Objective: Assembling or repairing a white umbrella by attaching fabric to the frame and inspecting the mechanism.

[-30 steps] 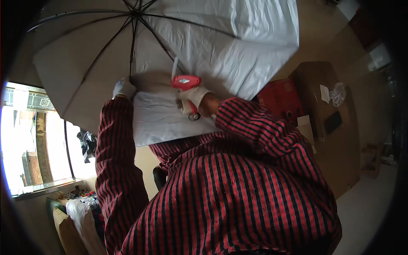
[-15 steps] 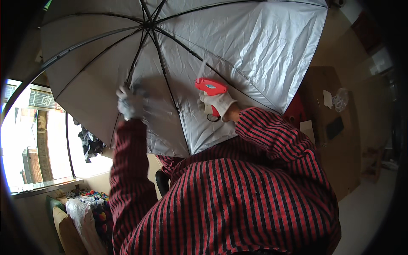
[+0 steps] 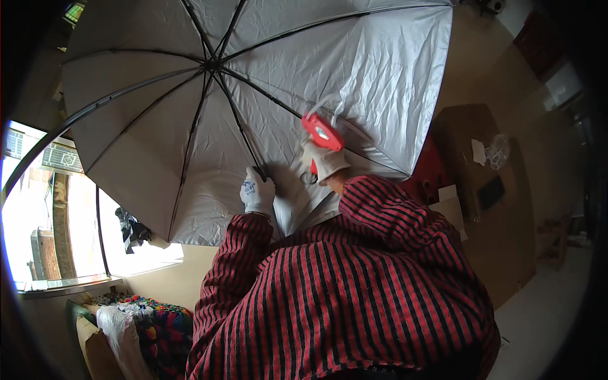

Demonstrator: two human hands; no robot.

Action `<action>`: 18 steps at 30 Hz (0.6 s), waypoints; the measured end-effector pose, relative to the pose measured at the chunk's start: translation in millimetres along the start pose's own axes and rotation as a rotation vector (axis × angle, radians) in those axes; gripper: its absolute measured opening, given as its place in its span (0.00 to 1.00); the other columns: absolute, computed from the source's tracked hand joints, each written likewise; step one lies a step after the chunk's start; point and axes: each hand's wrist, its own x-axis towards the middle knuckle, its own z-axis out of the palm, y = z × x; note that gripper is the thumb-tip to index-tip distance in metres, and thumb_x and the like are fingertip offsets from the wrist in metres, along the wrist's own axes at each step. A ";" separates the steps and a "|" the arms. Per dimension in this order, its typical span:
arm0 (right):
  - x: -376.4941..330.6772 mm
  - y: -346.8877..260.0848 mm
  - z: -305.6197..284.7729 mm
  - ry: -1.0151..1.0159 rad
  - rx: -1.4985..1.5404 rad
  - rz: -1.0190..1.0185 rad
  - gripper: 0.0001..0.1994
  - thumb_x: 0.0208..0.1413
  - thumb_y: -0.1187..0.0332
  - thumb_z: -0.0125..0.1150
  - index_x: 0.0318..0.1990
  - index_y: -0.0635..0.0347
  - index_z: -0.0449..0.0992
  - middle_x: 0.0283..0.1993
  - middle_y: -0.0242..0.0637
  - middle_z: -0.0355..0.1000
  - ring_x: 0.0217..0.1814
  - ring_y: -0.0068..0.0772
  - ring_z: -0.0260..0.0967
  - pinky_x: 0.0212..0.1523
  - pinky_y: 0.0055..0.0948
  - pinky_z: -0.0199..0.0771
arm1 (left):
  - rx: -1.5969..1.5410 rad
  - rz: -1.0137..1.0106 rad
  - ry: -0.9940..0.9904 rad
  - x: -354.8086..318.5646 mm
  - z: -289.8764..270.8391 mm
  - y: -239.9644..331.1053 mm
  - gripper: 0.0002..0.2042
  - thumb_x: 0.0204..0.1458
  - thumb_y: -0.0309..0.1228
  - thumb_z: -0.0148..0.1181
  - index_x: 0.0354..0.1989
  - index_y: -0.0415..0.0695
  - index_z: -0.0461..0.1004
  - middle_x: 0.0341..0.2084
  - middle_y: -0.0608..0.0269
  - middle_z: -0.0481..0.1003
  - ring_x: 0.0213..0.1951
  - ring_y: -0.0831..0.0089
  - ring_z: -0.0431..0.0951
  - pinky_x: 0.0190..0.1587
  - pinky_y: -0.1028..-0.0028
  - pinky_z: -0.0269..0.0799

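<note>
An open umbrella point(image 3: 145, 126) with a silvery inside and black ribs fills the space before me, its ribs meeting at a black hub point(image 3: 211, 65). My left hand point(image 3: 256, 193), in a white glove with blue print, is closed round a black rib point(image 3: 240, 130) near its lower joint. In my right hand point(image 3: 326, 161), also gloved in white, is a red pistol-shaped hand tool point(image 3: 324, 133). A pale, translucent strip or tube stands out at its upper end, against the silver cloth. Its exact kind I cannot make out. The fingers on its grip are partly hidden and blurred.
Cardboard point(image 3: 494, 247) lies at right, with a clear plastic bag point(image 3: 498, 152) and a dark flat piece point(image 3: 491, 192) on it. A bright window point(image 3: 31, 221) is at left. Below it, colourful bundled cloth point(image 3: 158, 323) stands beside a white plastic-wrapped bundle point(image 3: 120, 335).
My left hand has moved right, to a rib nearer the middle. The umbrella's hub has shifted down and slightly left. The red tool has tilted and moved a little right and down.
</note>
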 end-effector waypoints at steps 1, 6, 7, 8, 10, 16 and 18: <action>11.8 -8.2 -4.9 0.078 -0.194 -0.119 0.10 0.53 0.61 0.61 0.26 0.53 0.70 0.19 0.23 0.63 0.18 0.17 0.61 0.19 0.25 0.59 | -0.001 0.000 0.001 -2.9 -2.6 0.5 0.17 0.45 0.34 0.57 0.41 0.39 0.64 0.32 0.44 0.77 0.36 0.47 0.78 0.39 0.55 0.72; 50.4 -48.3 -37.9 0.301 -0.234 -0.328 0.13 0.52 0.57 0.62 0.29 0.57 0.74 0.20 0.26 0.65 0.18 0.17 0.61 0.20 0.25 0.61 | -0.048 0.013 -0.036 -10.1 -0.1 11.2 0.18 0.44 0.34 0.57 0.41 0.38 0.64 0.32 0.39 0.76 0.38 0.44 0.77 0.41 0.53 0.71; 49.3 -45.4 -39.4 0.300 -0.238 -0.331 0.13 0.52 0.57 0.62 0.29 0.57 0.74 0.20 0.26 0.65 0.18 0.17 0.61 0.20 0.25 0.61 | -0.053 0.013 -0.035 -9.8 2.0 11.0 0.18 0.44 0.34 0.57 0.41 0.38 0.64 0.32 0.39 0.76 0.38 0.44 0.77 0.41 0.53 0.71; 45.2 -40.5 -41.1 0.272 -0.332 -0.258 0.13 0.53 0.56 0.61 0.31 0.57 0.75 0.22 0.27 0.67 0.20 0.18 0.63 0.22 0.26 0.64 | -0.050 0.033 -0.011 -9.0 5.3 9.5 0.18 0.44 0.34 0.57 0.41 0.38 0.64 0.32 0.39 0.76 0.38 0.44 0.77 0.41 0.53 0.71; 26.8 -38.6 -29.7 0.121 -0.317 -0.138 0.14 0.54 0.55 0.60 0.36 0.57 0.76 0.26 0.31 0.71 0.25 0.23 0.69 0.30 0.30 0.69 | -0.047 0.041 0.014 -11.2 9.8 4.4 0.18 0.44 0.34 0.57 0.41 0.38 0.64 0.31 0.40 0.76 0.38 0.43 0.77 0.40 0.52 0.71; 18.1 -0.2 -6.3 -0.096 -0.462 -0.305 0.12 0.52 0.61 0.62 0.38 0.58 0.74 0.26 0.29 0.70 0.25 0.22 0.65 0.26 0.27 0.64 | 0.004 0.041 -0.060 -2.4 -4.9 2.1 0.15 0.47 0.37 0.56 0.38 0.40 0.68 0.29 0.42 0.76 0.36 0.43 0.77 0.39 0.52 0.71; 8.1 -13.4 -1.2 -0.212 -0.481 -0.220 0.13 0.53 0.61 0.61 0.40 0.60 0.74 0.27 0.34 0.73 0.30 0.30 0.71 0.35 0.33 0.69 | -0.042 0.179 0.010 9.6 -6.8 -0.6 0.15 0.49 0.41 0.57 0.33 0.40 0.70 0.28 0.44 0.77 0.35 0.45 0.77 0.38 0.53 0.71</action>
